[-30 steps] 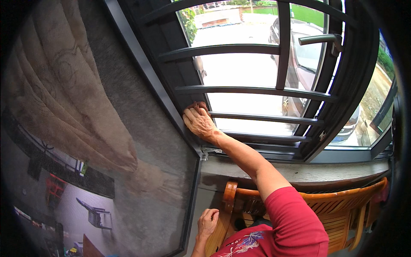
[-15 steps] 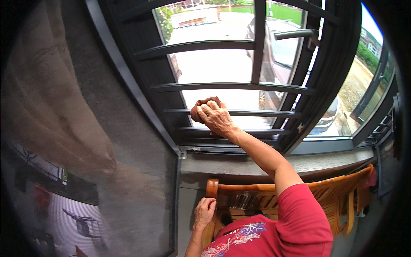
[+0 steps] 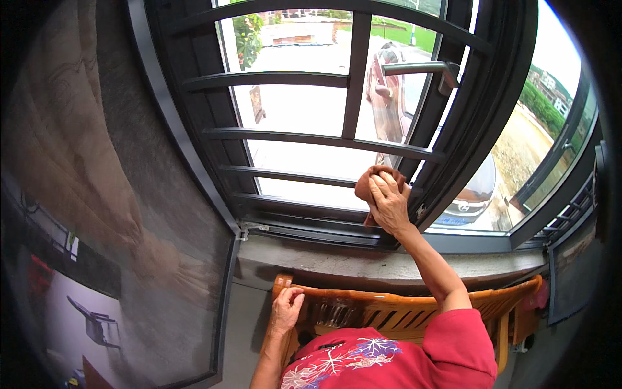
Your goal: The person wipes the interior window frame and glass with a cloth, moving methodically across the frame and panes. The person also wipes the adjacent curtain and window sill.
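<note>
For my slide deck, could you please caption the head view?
Right hand presses a brown cloth against a dark window bar; left hand grips a wooden chair back.

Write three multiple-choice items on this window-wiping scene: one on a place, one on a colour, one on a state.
1. Where does the left hand rest?
A. on the top rail of the wooden chair
B. on the window handle
C. on the curtain

2. What colour is the cloth in the right hand?
A. white
B. reddish brown
C. blue

3. How does the right hand hold the cloth?
A. it dangles from two fingertips
B. it lies loose on the sill, untouched
C. bunched under the palm and fingers, pressed at the lower window bars

Answers:
1 A: the fingers curl over the chair's left corner.
2 B: the cloth shows rust-brown against the bright glass.
3 C: the hand covers the wadded cloth by the dark frame.
</note>
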Action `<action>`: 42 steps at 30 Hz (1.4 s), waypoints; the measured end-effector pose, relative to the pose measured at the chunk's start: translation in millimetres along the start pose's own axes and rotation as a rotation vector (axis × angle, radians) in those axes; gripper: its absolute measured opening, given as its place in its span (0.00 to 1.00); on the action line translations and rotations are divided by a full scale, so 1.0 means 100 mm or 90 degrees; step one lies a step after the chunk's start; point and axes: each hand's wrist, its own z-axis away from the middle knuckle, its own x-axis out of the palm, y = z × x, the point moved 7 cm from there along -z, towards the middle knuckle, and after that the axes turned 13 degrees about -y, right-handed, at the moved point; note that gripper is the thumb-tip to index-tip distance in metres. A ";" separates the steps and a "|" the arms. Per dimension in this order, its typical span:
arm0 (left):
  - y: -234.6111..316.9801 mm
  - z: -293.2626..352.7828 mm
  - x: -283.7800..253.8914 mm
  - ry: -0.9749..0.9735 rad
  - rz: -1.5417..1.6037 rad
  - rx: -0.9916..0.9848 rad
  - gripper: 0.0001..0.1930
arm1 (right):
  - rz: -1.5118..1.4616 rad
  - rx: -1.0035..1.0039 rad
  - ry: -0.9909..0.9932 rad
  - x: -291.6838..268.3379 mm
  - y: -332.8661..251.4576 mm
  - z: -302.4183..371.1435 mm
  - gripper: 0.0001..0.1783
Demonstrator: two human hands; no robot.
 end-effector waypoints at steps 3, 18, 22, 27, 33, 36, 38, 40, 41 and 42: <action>0.10 -0.22 0.15 0.042 0.185 0.006 0.09 | -0.115 -0.031 0.003 -0.25 -0.14 0.08 0.28; 1.41 -1.40 0.49 0.193 0.657 0.135 0.12 | -0.197 -0.090 0.001 -0.63 0.19 0.29 0.21; 1.90 -1.83 0.62 0.348 -0.131 0.226 0.16 | -0.030 -0.086 0.247 -1.29 0.38 0.31 0.17; 2.00 -2.18 0.90 0.342 -0.430 0.295 0.14 | 0.142 -0.089 0.222 -1.33 0.61 0.06 0.16; 1.54 -2.22 0.24 0.441 -0.417 0.180 0.19 | 0.194 -0.140 0.222 -1.21 0.73 0.13 0.12; 1.65 -2.13 0.20 0.487 -0.488 0.191 0.16 | 0.181 -0.142 0.243 -1.22 0.68 0.11 0.12; 1.80 -2.11 0.59 0.380 -0.475 0.312 0.12 | 0.176 -0.143 0.241 -1.23 0.70 0.10 0.12; 1.96 -2.07 0.81 0.364 -0.425 0.385 0.14 | 0.185 -0.160 0.244 -1.23 0.66 0.08 0.12; 1.87 -2.10 0.78 0.376 -0.441 0.369 0.15 | 0.179 -0.161 0.243 -1.22 0.65 0.08 0.12; 1.82 -2.15 0.74 0.391 -0.451 0.356 0.16 | 0.180 -0.164 0.242 -1.24 0.65 0.08 0.11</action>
